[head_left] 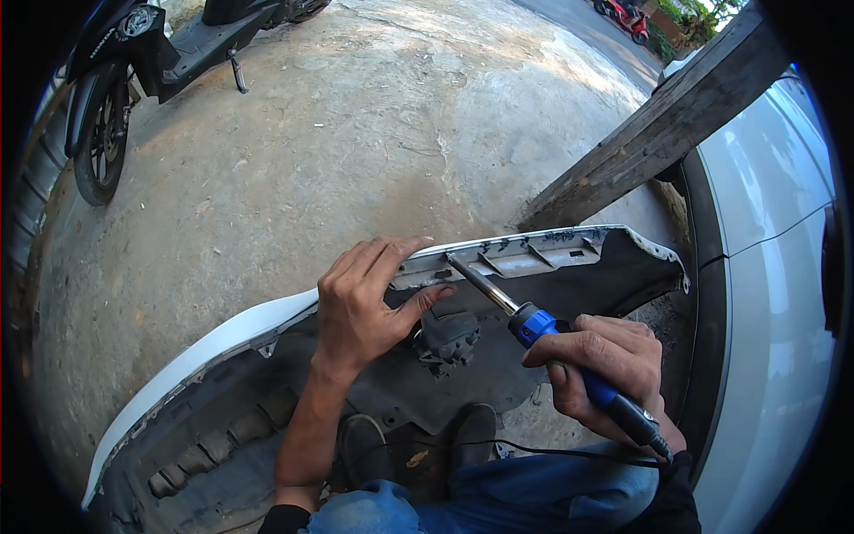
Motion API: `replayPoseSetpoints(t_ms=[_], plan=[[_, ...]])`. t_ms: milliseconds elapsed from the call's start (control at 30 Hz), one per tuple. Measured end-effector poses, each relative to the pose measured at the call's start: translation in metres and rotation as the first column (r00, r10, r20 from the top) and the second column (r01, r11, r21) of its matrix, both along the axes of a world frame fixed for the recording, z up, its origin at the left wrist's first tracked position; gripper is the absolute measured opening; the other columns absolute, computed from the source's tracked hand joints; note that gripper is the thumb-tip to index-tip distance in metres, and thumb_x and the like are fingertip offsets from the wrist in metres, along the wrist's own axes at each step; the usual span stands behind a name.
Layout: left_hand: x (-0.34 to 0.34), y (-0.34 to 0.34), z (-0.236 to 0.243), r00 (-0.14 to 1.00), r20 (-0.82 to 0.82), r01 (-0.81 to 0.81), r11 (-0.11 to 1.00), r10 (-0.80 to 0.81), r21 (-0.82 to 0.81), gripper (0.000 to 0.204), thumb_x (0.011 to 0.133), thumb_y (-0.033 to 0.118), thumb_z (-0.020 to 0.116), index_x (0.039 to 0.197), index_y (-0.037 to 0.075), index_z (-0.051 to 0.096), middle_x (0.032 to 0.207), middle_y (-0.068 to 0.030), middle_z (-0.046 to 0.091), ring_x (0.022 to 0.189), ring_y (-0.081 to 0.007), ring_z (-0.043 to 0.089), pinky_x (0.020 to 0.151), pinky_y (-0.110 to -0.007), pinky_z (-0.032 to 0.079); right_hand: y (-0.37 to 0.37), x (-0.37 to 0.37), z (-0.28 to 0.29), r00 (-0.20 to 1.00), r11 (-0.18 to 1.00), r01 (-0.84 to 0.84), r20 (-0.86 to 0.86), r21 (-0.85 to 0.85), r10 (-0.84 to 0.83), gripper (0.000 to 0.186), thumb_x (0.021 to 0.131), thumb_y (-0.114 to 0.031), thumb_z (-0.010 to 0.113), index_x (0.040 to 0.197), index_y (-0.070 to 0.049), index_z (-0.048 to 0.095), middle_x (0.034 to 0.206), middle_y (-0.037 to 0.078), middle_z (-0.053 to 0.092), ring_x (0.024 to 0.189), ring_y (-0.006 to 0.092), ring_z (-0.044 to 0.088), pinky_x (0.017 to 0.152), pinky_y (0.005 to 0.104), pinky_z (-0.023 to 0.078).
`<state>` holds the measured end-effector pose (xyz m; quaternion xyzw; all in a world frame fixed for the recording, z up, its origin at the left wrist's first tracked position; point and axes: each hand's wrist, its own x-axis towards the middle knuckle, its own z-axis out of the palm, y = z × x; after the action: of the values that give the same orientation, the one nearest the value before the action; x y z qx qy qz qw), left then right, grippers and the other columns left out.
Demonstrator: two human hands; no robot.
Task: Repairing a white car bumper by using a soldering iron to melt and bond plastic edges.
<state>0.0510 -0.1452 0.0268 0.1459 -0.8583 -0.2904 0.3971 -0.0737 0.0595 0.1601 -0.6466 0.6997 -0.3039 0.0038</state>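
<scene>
A white car bumper with a dark inner side lies across in front of me. My left hand pinches its upper edge, fingers over the outside and thumb on the inner side. In my right hand is a blue and black soldering iron, fist wrapped round its handle. The iron's metal tip meets the bumper's ribbed flange just right of my left fingers. Dark marks run along the flange further right. Below my left thumb sits a dark boxy part on the bumper's inner side.
A black cord runs from the iron's handle across my knees. A wooden post leans beyond the bumper's right end. At the right stands a light-coloured car; a black scooter is parked far left on the concrete floor.
</scene>
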Motion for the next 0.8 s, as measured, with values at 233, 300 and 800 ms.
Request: replayPoseSetpoints(t_ms=[233,300,800], plan=[[-0.0012,-0.0018,-0.0032,0.999,-0.036,-0.009,0.999,0.008,-0.043,0.047,0.076,0.036,0.086,0.112,0.008,0.074,0.096,-0.0084,0.072,0.087,-0.0274,0.07,0.077,-0.039,0.055,0.0005,-0.0001,0.0024,1.0,1.0,-0.005,-0.01,0.026,0.005,0.019,0.076,-0.01,0.066,0.093,-0.012,0.075,0.06,0.002,0.059,0.048,0.0133,0.056,0.048,0.0298,0.047],[-0.0019,-0.002,-0.0036,0.999,-0.049,-0.004,0.999,0.001,-0.052,0.046,0.076,0.036,0.086,0.111,0.008,0.074,0.096,-0.0083,0.072,0.088,-0.0274,0.07,0.077,-0.039,0.055,0.0006,0.0001,0.0033,1.0,1.0,-0.004,-0.01,0.03,0.004,0.019,0.076,-0.01,0.066,0.093,-0.012,0.075,0.06,0.002,0.059,0.048,0.0133,0.056,0.048,0.0297,0.047],[0.0,-0.003,-0.0058,0.999,-0.034,-0.018,0.997,0.015,-0.075,0.047,0.076,0.037,0.086,0.112,0.009,0.074,0.096,-0.0077,0.072,0.087,-0.0267,0.07,0.077,-0.039,0.055,0.0075,-0.0022,0.0092,0.999,0.996,-0.042,-0.015,0.08,0.044,0.023,0.075,-0.007,0.07,0.097,-0.011,0.076,0.063,0.003,0.061,0.048,0.0149,0.054,0.048,0.0306,0.046]])
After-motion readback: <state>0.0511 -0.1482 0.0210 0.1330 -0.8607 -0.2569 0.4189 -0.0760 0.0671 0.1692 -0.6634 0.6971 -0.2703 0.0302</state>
